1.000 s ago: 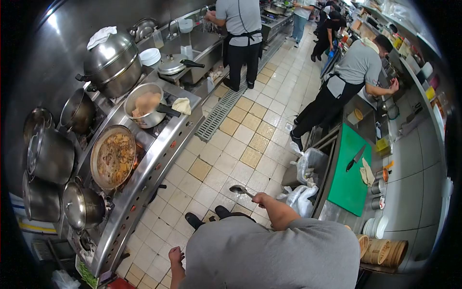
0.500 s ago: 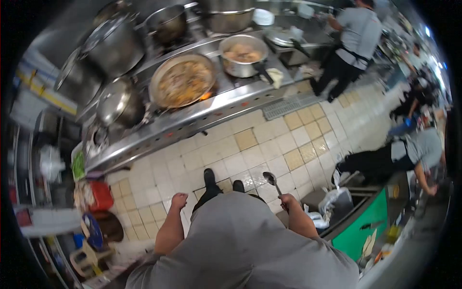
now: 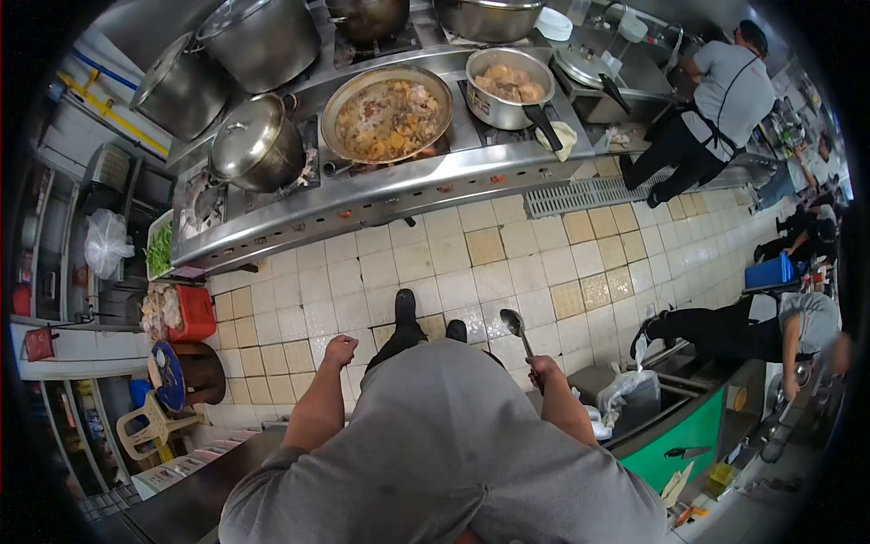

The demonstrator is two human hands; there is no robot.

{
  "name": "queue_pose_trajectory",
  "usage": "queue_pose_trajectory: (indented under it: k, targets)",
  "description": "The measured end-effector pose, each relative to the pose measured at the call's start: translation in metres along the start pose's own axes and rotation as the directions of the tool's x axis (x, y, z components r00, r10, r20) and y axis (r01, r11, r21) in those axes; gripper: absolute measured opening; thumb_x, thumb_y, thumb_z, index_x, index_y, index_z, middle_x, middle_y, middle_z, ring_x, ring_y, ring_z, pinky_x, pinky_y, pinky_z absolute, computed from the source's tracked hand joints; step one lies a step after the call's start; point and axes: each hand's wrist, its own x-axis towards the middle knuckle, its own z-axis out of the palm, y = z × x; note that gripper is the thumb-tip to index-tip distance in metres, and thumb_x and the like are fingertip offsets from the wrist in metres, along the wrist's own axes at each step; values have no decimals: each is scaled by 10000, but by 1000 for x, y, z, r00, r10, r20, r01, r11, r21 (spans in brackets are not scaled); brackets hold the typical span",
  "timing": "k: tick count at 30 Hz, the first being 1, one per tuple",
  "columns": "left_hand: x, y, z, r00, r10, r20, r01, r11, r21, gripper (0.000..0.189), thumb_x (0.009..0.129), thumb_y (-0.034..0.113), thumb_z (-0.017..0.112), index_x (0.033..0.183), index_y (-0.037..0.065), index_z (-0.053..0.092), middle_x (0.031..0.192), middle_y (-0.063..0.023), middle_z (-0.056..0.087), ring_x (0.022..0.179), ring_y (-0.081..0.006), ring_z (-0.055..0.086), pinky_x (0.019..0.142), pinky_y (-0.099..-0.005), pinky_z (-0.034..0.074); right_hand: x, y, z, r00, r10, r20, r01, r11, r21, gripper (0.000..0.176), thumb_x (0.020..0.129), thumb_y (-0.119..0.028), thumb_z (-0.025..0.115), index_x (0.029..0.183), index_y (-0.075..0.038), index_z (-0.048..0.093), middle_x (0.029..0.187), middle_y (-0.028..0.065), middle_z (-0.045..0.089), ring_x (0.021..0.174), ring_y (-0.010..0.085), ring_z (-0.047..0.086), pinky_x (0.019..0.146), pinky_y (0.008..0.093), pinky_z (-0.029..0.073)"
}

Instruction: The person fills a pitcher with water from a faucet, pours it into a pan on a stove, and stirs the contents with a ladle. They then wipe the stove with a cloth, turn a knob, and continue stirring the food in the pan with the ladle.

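My right hand [image 3: 546, 370] is wrapped round the handle of a large metal spoon [image 3: 523, 337], its bowl pointing forward above the floor. On my other side, my left hand [image 3: 340, 351] hangs with the fingers curled in and nothing visible in them. Neither hand touches the stove. Ahead on it, a wide pan [image 3: 388, 114] holds a brownish stew with orange pieces in liquid. To its right stands a pot with a black handle [image 3: 509, 102], filled with chunks of food. A lidded pot [image 3: 257, 143] sits left of the wide pan.
The steel stove [image 3: 362, 193] runs across the front, with tall pots behind. A red crate [image 3: 193, 313] and a plastic chair [image 3: 154, 422] are at left. A green-fronted counter [image 3: 675, 444] is at right. One co-worker [image 3: 725, 91] stands far right, another [image 3: 770, 326] nearer.
My view has shifted, so the stove and its pots sit further right and higher. The right hand keeps hold of the spoon, and the left hand stays curled. The nearer co-worker's arm has moved.
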Motion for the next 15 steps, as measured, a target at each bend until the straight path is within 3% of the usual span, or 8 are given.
queue_pose_trajectory:
  k: [3,12,15]
  targets:
    - [-3,6,-2,1000,-6,-17,6,1000,5,332,854,347,688,1027,63,679,663,-80,643,522,-154,578,488,-322,473,1,-7,-1,996,87,18,-85,993,-86,278,910,-331,604,827,-82,512,563,65,476,413,184,437,376,341,363]
    - [3,13,-3,1000,15,-17,-15,1000,6,322,837,358,693,988,74,697,661,-63,647,525,-149,585,518,-319,484,16,0,-7,999,37,19,-35,993,-114,312,909,-352,607,867,-55,522,566,67,471,414,180,435,384,350,375]
    - [11,7,-4,1000,9,-14,-8,999,33,338,822,373,697,989,79,706,735,-86,685,623,-176,638,601,-335,519,22,3,-6,1000,19,-15,-21,994,-105,298,906,-336,609,861,-55,522,573,66,466,426,182,439,393,347,381]
